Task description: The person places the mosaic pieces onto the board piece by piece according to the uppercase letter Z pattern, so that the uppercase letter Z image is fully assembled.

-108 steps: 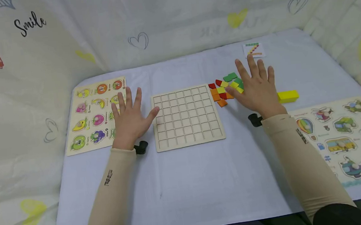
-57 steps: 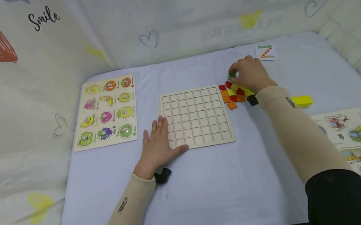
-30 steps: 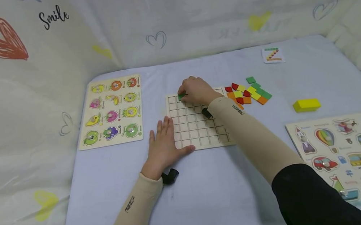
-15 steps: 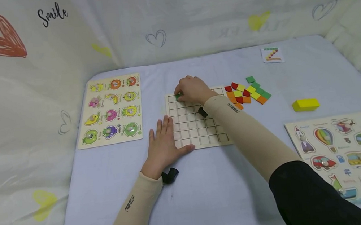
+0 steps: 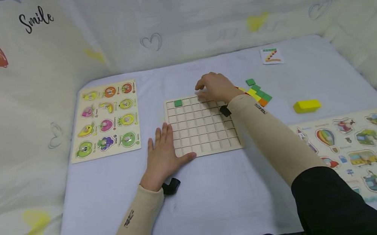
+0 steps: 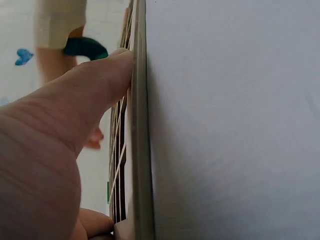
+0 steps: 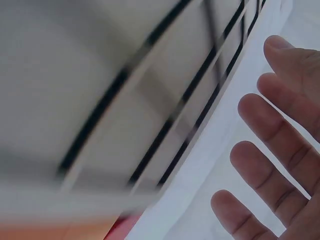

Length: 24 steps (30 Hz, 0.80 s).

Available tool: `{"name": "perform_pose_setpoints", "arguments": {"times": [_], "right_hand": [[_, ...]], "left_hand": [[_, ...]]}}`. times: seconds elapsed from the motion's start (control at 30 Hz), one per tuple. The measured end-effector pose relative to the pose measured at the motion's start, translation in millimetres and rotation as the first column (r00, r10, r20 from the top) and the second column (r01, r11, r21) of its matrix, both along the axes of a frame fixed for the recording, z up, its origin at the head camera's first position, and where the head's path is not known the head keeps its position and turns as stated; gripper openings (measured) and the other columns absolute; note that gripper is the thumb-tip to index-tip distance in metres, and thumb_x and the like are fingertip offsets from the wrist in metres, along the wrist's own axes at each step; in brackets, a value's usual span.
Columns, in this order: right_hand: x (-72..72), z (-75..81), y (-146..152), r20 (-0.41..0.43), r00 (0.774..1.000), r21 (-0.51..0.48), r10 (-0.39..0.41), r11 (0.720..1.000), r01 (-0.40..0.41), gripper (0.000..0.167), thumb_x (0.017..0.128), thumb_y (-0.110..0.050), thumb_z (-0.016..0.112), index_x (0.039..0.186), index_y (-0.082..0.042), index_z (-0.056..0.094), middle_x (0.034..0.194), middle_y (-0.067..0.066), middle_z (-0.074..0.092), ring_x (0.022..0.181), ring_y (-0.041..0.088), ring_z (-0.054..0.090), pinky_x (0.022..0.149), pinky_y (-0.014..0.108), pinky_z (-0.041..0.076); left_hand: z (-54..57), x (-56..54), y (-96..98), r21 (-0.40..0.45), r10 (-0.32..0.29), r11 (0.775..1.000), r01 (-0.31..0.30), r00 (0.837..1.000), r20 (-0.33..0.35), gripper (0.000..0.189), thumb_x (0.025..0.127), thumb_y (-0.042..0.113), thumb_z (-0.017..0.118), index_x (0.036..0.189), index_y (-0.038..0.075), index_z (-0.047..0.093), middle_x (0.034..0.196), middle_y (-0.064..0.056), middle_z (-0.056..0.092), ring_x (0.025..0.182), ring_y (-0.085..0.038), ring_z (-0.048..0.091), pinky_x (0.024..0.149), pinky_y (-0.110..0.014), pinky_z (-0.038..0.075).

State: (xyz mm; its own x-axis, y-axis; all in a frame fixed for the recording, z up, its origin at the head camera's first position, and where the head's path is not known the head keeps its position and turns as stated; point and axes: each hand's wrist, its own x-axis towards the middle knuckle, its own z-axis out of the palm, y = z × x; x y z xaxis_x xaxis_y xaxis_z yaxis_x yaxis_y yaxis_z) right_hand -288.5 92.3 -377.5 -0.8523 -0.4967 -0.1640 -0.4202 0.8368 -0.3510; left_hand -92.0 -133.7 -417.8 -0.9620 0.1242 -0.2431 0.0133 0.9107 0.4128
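Note:
A wooden grid board (image 5: 207,131) lies mid-table, with one green square tile (image 5: 178,103) in a cell near its far left corner. My left hand (image 5: 164,154) rests on the board's near left corner, fingers straight along the left side and thumb on the front edge. In the left wrist view that thumb (image 6: 100,75) presses the board's rim. My right hand (image 5: 217,86) hovers over the far edge, holding nothing. Its fingers are spread and relaxed in the right wrist view. The loose tiles (image 5: 258,93), green, yellow, orange and red, lie right of the board, partly hidden by my right hand and wrist.
A fruit puzzle board (image 5: 107,119) lies on the left. On the right are a yellow block (image 5: 306,106) and a vehicle puzzle board (image 5: 359,154). A small card (image 5: 272,56) showing a coloured Z pattern lies at the back right.
My right hand took a green tile from the loose pile, set it in a cell near the board's far left corner, let go and moved back right. My left hand came down onto the board.

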Motion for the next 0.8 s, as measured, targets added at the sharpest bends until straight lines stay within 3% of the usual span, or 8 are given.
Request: {"name": "perform_pose_setpoints", "arguments": {"times": [0.27, 0.4, 0.6, 0.8], "right_hand": [[-11.2, -1.6, 81, 0.037, 0.98, 0.062, -0.193, 0.98, 0.191, 0.036, 0.104, -0.027, 0.061, 0.134, -0.01, 0.069, 0.142, 0.016, 0.065, 0.134, 0.039, 0.052, 0.115, 0.058, 0.042], [-14.9, -1.5, 112, 0.075, 0.966, 0.108, -0.249, 0.965, 0.24, 0.039, 0.102, -0.024, 0.059, 0.136, -0.007, 0.067, 0.144, 0.019, 0.062, 0.136, 0.042, 0.049, 0.117, 0.061, 0.04], [-17.3, 1.5, 138, 0.103, 0.951, 0.177, -0.292, 0.946, 0.271, 0.044, 0.1, -0.02, 0.062, 0.14, -0.003, 0.063, 0.148, 0.024, 0.057, 0.135, 0.044, 0.048, 0.113, 0.063, 0.043], [-15.5, 1.7, 149, 0.102, 0.938, 0.186, -0.333, 0.932, 0.311, 0.041, 0.099, -0.015, 0.06, 0.137, -0.001, 0.065, 0.143, 0.025, 0.061, 0.128, 0.044, 0.053, 0.103, 0.062, 0.05]], "left_hand": [[-0.8, 0.9, -1.7, 0.0, -0.004, 1.0, 0.004, 1.0, 0.002, 0.129, 0.081, 0.074, 0.073, 0.168, 0.006, 0.004, 0.177, -0.009, -0.002, 0.165, -0.035, -0.003, 0.13, -0.064, 0.003], [-0.7, 1.0, -1.8, -0.004, -0.007, 1.0, 0.007, 1.0, 0.005, 0.13, 0.081, 0.074, 0.072, 0.167, 0.006, 0.003, 0.177, -0.008, -0.003, 0.165, -0.034, -0.003, 0.13, -0.064, 0.003], [-1.9, 0.9, -2.5, -0.002, -0.007, 1.0, 0.007, 1.0, 0.005, 0.129, 0.082, 0.074, 0.072, 0.168, 0.006, 0.004, 0.177, -0.008, -0.003, 0.165, -0.034, -0.004, 0.13, -0.064, 0.003], [-1.6, 0.9, -2.1, 0.001, -0.009, 1.0, 0.009, 1.0, 0.004, 0.129, 0.081, 0.074, 0.073, 0.167, 0.006, 0.004, 0.177, -0.009, -0.003, 0.165, -0.034, -0.004, 0.13, -0.064, 0.003]]}}
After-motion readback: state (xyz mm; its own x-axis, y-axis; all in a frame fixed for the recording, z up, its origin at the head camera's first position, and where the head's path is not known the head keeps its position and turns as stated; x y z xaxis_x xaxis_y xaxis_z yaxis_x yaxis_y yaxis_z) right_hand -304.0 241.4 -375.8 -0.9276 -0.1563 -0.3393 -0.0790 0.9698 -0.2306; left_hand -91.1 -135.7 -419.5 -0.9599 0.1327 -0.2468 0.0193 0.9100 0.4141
